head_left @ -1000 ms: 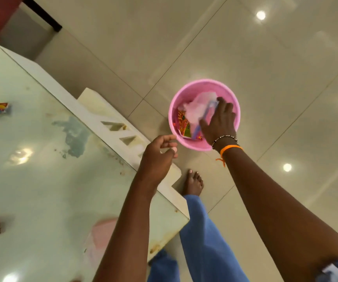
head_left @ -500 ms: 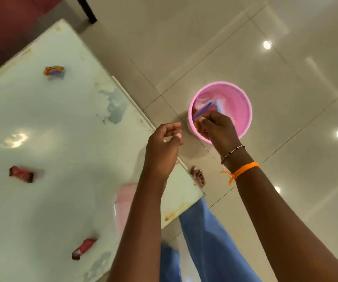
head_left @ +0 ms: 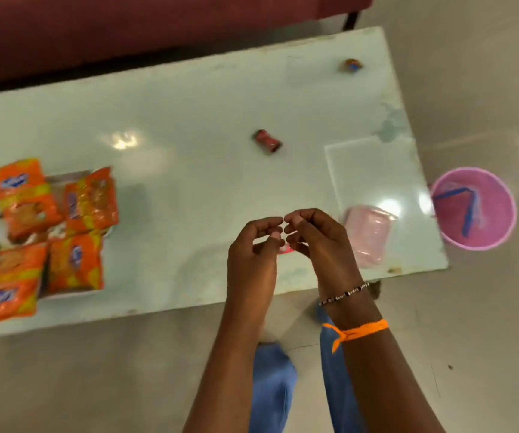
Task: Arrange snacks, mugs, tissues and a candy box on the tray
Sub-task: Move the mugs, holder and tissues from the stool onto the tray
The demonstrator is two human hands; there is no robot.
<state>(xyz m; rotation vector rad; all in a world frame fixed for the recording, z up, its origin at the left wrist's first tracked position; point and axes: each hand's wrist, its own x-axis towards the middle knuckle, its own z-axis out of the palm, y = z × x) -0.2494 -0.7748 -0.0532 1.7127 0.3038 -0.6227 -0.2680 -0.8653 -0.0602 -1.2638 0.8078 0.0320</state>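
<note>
Both hands hovered over the near edge of a glossy, pale glass-topped table, fingertips curled toward each other and almost meeting. The left hand and the right hand each made a loose, narrow pinch; a small pink-red scrap showed in the gap below the fingers, but whether either hand gripped it could not be told. The right wrist wore a beaded bracelet and a knotted orange thread. At the table's left end lay four crinkly orange snack packets, flat and rectangular, spread over a tray of which only a dull rim showed. A small red wrapped candy lay alone mid-table, and another tiny wrapped one near the far right corner. Just right of the hands sat a soft pink rectangular pack in clear film. On the tiled floor beside the table stood a round pink plastic bucket holding a blue-edged wrapper.
</note>
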